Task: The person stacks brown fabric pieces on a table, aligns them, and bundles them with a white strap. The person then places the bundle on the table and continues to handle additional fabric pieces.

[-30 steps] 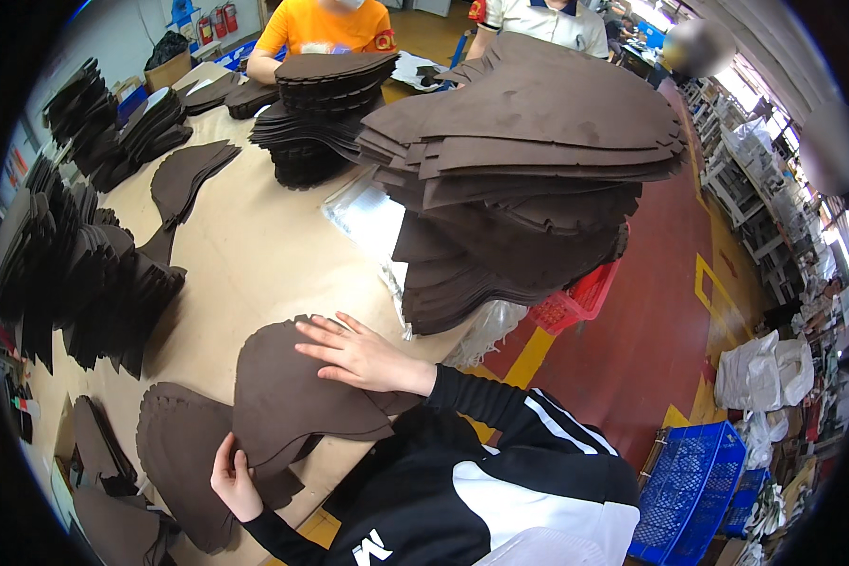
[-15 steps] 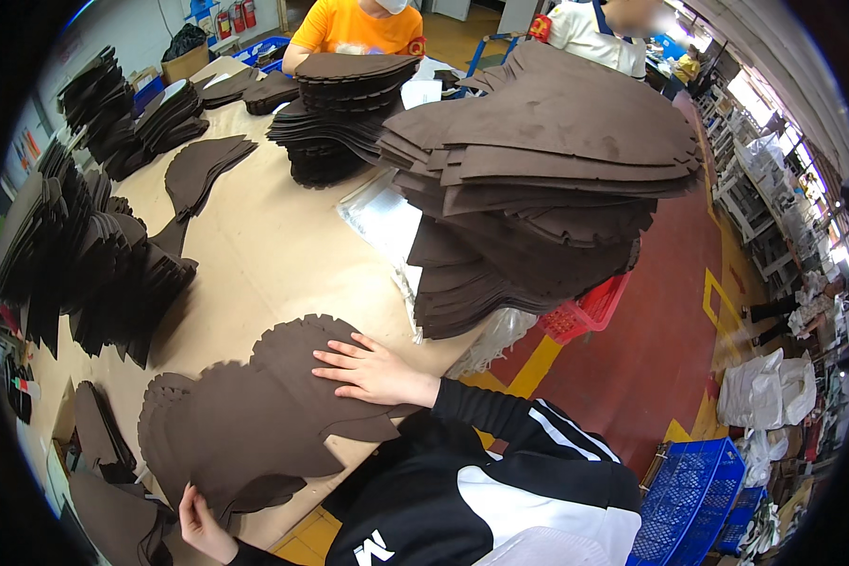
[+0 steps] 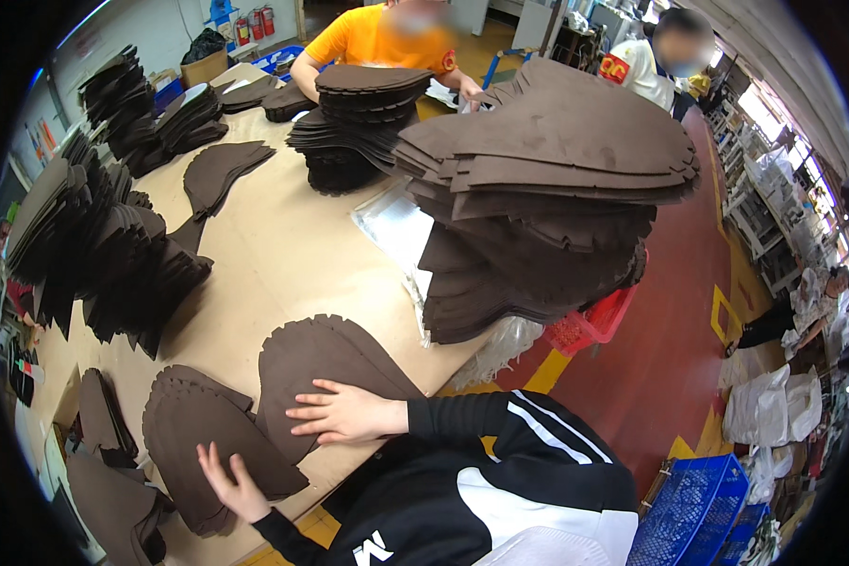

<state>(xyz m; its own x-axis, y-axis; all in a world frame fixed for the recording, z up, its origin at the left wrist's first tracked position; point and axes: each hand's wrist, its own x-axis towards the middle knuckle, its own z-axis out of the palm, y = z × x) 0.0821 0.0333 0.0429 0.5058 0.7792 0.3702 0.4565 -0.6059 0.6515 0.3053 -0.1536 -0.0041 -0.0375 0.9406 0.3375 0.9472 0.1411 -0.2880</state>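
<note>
In the head view, the brown panels (image 3: 302,363) lie on the bench (image 3: 283,274) toward eight o'clock from the middle; the right hand (image 3: 349,413) rests spread over them, gripping nothing. The left hand (image 3: 233,486) is open, fingers apart, over a second brown pile (image 3: 193,415) at eight o'clock from the first (whether it touches, I cannot tell). The matte sheets look thin, bendable and hardly slippery, probably light singly. The notched rims seem likeliest to tear; the plain edges should offer better hold.
</note>
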